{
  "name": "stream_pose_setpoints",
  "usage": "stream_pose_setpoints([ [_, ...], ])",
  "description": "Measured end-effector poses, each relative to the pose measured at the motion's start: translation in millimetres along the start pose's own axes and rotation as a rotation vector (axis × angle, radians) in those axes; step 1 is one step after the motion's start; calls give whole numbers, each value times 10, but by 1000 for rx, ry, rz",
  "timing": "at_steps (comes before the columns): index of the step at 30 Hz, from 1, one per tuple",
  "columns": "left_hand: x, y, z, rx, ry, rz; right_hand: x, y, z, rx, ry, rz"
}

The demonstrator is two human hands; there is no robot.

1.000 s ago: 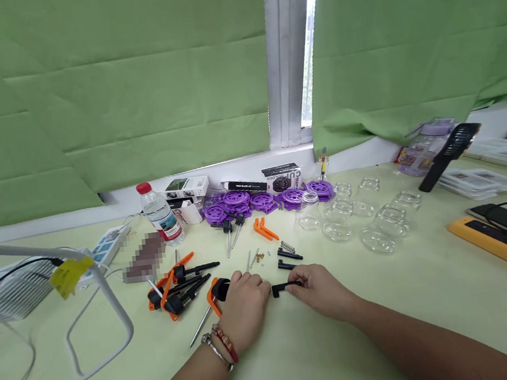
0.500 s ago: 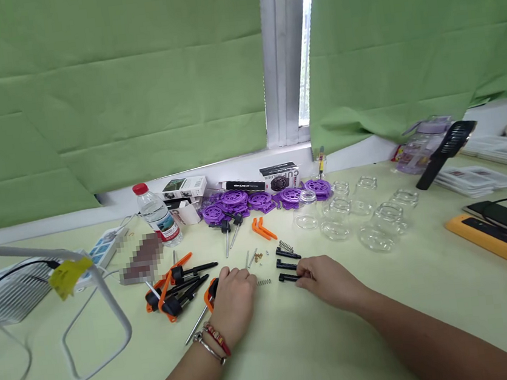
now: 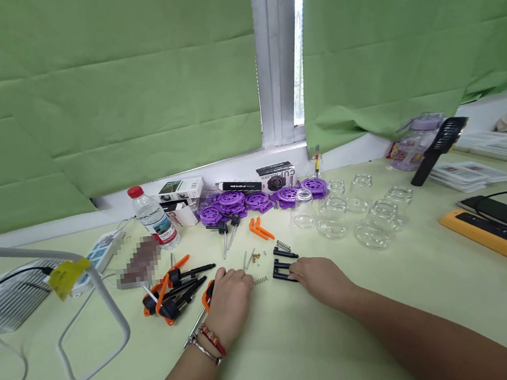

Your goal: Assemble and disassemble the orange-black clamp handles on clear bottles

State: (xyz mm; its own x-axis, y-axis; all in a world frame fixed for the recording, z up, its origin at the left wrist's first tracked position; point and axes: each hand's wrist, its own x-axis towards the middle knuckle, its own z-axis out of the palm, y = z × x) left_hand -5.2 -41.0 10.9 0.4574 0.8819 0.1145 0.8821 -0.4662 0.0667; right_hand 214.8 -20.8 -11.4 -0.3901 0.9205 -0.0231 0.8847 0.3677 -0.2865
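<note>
My left hand (image 3: 232, 295) is closed over the black end of an orange-and-black part (image 3: 208, 294) with a metal rod; its fingertips are partly hidden. My right hand (image 3: 322, 278) has its fingers together on the right ends of two black rods (image 3: 282, 276). Another black rod (image 3: 284, 253) lies just behind them, beside a spring (image 3: 283, 245). Between the hands lies a second spring (image 3: 260, 281). Thin metal pins (image 3: 248, 260) and small brass pieces (image 3: 255, 256) lie behind it. Two orange levers (image 3: 261, 228) rest farther back.
Orange-and-black assemblies (image 3: 176, 290) lie to the left, near a water bottle (image 3: 155, 218) and a bent white tube (image 3: 124, 320). Purple wheels (image 3: 232, 203) line the back. Clear glass pieces (image 3: 372, 231) stand at right, with a black brush (image 3: 441, 147) and orange-edged device (image 3: 492, 242) beyond.
The camera view has shifted slightly. My right hand has moved a little, and the two front black rods now lie closer together. My left hand keeps nearly the same pose.
</note>
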Motion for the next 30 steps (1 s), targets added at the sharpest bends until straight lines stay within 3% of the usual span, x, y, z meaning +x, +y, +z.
stream_pose_setpoints([
  [3, -3, -11, 4, 0, -5, 7, -20, -26, -8, -24, 59, -28],
  [9, 2, 24, -25, -28, 0, 46, -19, -273, -20, 60, 122, -275],
  [15, 6, 36, -13, -124, 29, 25, 85, -372, 30, 118, 75, -241],
  [21, -16, -22, 54, -170, 221, -25, 245, -27, -93, 270, 169, -50],
  [25, -30, -25, 42, -182, 222, -5, 350, 281, -182, 259, 204, 124],
  [30, -31, -20, 38, -189, 193, 3, 398, 398, -160, 242, 188, 96],
])
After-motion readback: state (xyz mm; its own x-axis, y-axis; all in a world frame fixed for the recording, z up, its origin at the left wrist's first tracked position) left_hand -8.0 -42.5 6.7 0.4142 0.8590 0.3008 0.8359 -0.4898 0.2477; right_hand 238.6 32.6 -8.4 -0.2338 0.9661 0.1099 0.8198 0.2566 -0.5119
